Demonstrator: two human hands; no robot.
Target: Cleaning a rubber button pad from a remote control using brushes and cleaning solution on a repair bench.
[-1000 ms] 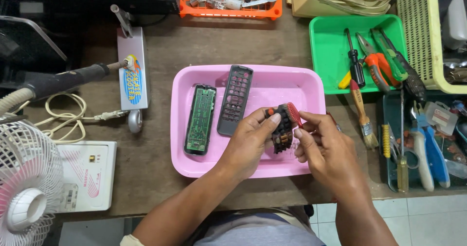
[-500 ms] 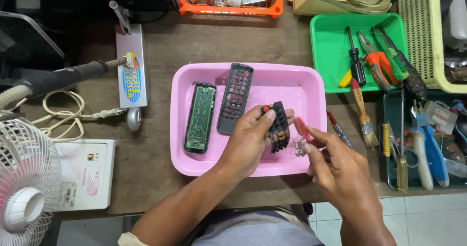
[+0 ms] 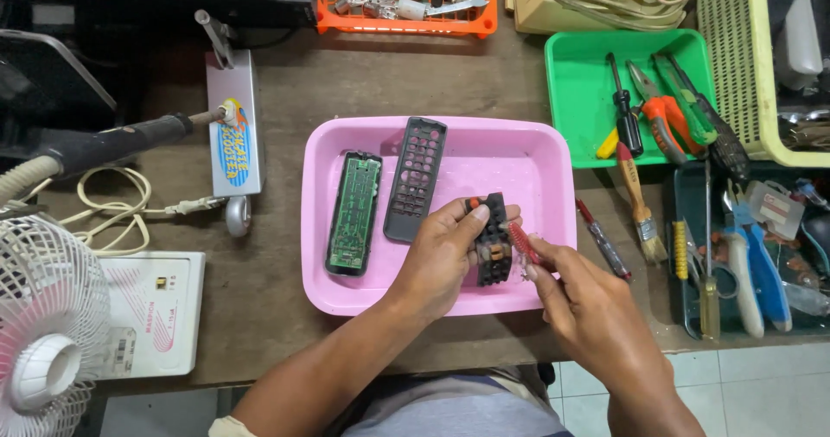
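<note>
Both hands working over pink tray (image 3: 553,156). Left hand (image 3: 445,251) clamping black keypad part (image 3: 493,240) between fingers. Right hand (image 3: 588,303) pinching red-handled brush (image 3: 521,242), touching that part.

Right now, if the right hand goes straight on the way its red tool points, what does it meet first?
The right hand aims the red-handled tool up and to the left. First in that line is the black rubber keypad held by the left hand; the tip seems to touch it already, though depth is unclear.
</note>
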